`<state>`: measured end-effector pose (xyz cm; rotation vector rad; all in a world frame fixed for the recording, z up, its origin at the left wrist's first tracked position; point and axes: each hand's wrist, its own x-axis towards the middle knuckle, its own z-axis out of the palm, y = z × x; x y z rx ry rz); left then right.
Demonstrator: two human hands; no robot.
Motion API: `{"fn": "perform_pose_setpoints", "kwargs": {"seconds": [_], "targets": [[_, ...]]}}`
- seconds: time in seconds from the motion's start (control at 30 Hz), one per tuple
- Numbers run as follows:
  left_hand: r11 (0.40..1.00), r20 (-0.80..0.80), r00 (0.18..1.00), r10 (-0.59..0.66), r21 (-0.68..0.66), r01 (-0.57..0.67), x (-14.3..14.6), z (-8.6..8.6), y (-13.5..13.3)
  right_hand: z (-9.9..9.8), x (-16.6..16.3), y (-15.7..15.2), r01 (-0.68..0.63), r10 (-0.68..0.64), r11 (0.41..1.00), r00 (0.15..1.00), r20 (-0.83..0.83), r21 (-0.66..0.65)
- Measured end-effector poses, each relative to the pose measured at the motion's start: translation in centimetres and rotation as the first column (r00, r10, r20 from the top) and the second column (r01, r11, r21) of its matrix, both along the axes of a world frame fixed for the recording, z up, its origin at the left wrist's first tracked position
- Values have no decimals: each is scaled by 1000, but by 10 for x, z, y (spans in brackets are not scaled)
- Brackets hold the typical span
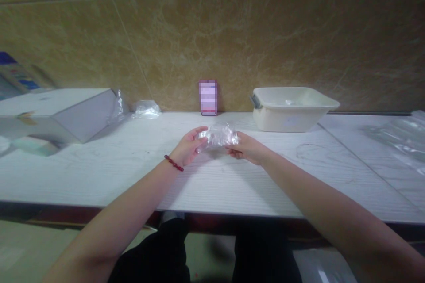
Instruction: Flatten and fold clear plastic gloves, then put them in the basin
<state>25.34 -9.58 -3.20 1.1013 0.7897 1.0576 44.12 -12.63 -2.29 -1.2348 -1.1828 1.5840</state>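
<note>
Between my two hands is a crinkled clear plastic bag (219,135), held just above the white table (133,177). My left hand (191,145), with a dark red bead bracelet (173,163) at the wrist, grips the bag's left end between thumb and fingers. At the bag's right end, my right hand (245,147) has its fingers curled around the plastic. Whether anything lies inside the bag cannot be made out through the shiny folds.
A cream plastic basin (282,119) with a grey handle stands back right. Against the wall leans a phone (208,98) with a blurred screen. A white box (79,117) and loose plastic bags (146,109) are at left; more clear plastic (405,137) lies far right.
</note>
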Motion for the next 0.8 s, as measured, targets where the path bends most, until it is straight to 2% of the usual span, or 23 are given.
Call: {"fn": "perform_pose_setpoints", "kwargs": {"seconds": [0.23, 0.47, 0.8], "targets": [[1000, -29, 999, -19, 22, 20, 0, 1, -2, -5, 1, 6, 126, -131, 989, 989, 66, 78], [996, -25, 997, -72, 49, 73, 0, -4, 0, -6, 5, 9, 158, -209, 966, 944, 257, 206], [983, 2, 983, -181, 33, 181, -2, -4, -2, -9, 14, 15, 98, -154, 973, 949, 274, 207]]}}
